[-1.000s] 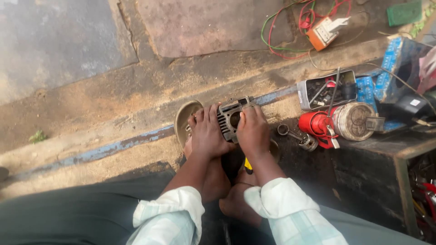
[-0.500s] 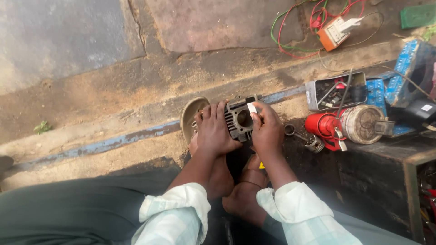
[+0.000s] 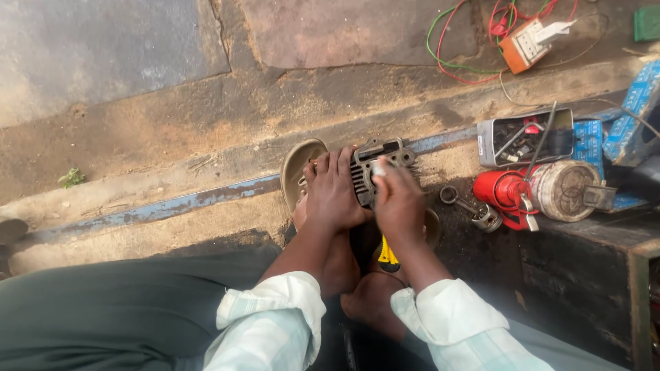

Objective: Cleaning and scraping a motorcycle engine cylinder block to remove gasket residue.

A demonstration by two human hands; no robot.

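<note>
A grey finned metal engine cylinder point(image 3: 379, 156) rests low in front of me, just above the ground. My left hand point(image 3: 333, 191) grips its left side, fingers laid over the fins. My right hand point(image 3: 397, 199) presses a small pale piece point(image 3: 379, 167), pinched in the fingertips, against the cylinder's face. A worn sandal point(image 3: 297, 165) lies just left of the cylinder. A yellow-and-black tool point(image 3: 388, 257) lies below my hands by my bare feet.
A red and metal engine unit point(image 3: 540, 192) and a ring spanner point(image 3: 464, 203) lie at the right. Behind them stands an open metal tin of small parts point(image 3: 526, 136). Blue boxes point(image 3: 636, 103) sit at far right. An orange plug with coloured wires point(image 3: 526, 41) lies on the concrete.
My right hand has slid down over the cylinder's face with the pale piece, covering more of it. My left hand keeps its grip on the left side.
</note>
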